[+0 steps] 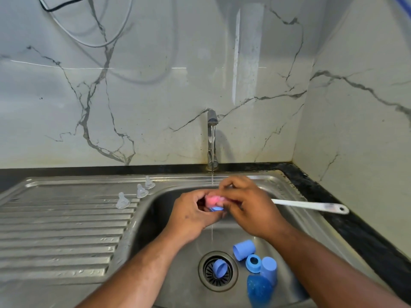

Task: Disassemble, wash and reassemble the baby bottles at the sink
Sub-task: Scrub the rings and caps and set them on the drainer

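Observation:
Over the steel sink [169, 221], my left hand [191, 215] grips a small blue bottle part [216, 209], mostly hidden by my fingers. My right hand [246, 205] holds a brush whose pink sponge head [212, 200] presses against that part and whose white handle [311, 205] sticks out right. Water runs from the tap [212, 134] onto my hands. In the basin lie a blue cap [243, 249], a blue collar ring [253, 262], another blue cap [268, 269], a blue bottle [259, 290], and a blue ring [219, 268] on the drain [218, 271].
Three clear silicone teats [122, 200] [142, 191] [149, 182] stand on the ribbed drainboard [62, 230] at the left. A black counter edge [347, 221] borders the sink on the right. Marble walls close the back and right; cables hang at the upper left.

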Tool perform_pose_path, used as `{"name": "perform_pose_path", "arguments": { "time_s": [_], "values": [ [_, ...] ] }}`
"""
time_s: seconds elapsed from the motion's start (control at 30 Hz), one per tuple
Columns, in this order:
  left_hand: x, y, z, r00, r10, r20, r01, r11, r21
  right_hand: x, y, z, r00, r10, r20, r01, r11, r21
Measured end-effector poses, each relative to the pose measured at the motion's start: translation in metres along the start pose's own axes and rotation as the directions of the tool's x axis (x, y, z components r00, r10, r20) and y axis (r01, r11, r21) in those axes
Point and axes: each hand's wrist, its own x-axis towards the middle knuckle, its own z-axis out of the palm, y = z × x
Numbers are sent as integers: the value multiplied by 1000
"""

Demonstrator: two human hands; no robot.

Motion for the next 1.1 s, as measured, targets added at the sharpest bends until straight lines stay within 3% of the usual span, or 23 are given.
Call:
{"name": "perform_pose_path", "arguments": {
  "time_s": [0.07,0.2,0.3,0.33,0.43,0.5,0.6,0.7,0.8,0.87,0.97,1.1],
  "values": [
    [-1,2,2,1000,-2,1,2,1000,4,1,1,-2,995,69,-73,-71,997,-31],
    [-1,1,0,999,34,-16,-34,998,45,0,-2,3,991,-117,66,116,993,20],
    [-3,5,2,1000,28,11,-28,1000,13,2,6,-4,991,101,-88,-103,995,-15],
    [-3,6,3,1000,27,11,-27,999,22,1,5,-6,992,98,-84,-100,995,-21],
    [-2,2,2,1000,10,-7,-10,998,63,-1,-8,-2,995,-67,74,66,998,17],
    [-1,-3,0,1000,-5,-15,6,998,65,0,-5,-1,998,22,51,-20,999,-50],
    [2,-12,0,990,-41,-134,57,992,114,-1,15,-7,968,240,-77,-250,952,-174],
    [3,-21,-1,986,-106,-132,122,985,120,-6,29,-8,933,359,-23,-357,918,-171],
    [2,-27,2,965,-234,-121,233,972,-24,-6,29,-4,902,429,59,-410,890,-198],
    [6,-26,5,929,-348,-126,310,917,-251,-7,29,-3,892,444,82,-426,887,-179],
    [11,-23,1,852,-519,-68,396,725,-563,-8,32,0,874,478,93,-457,871,-178],
    [21,-22,-8,745,-667,26,471,498,-728,-10,34,2,854,507,114,-490,859,-148]
  ]
}}
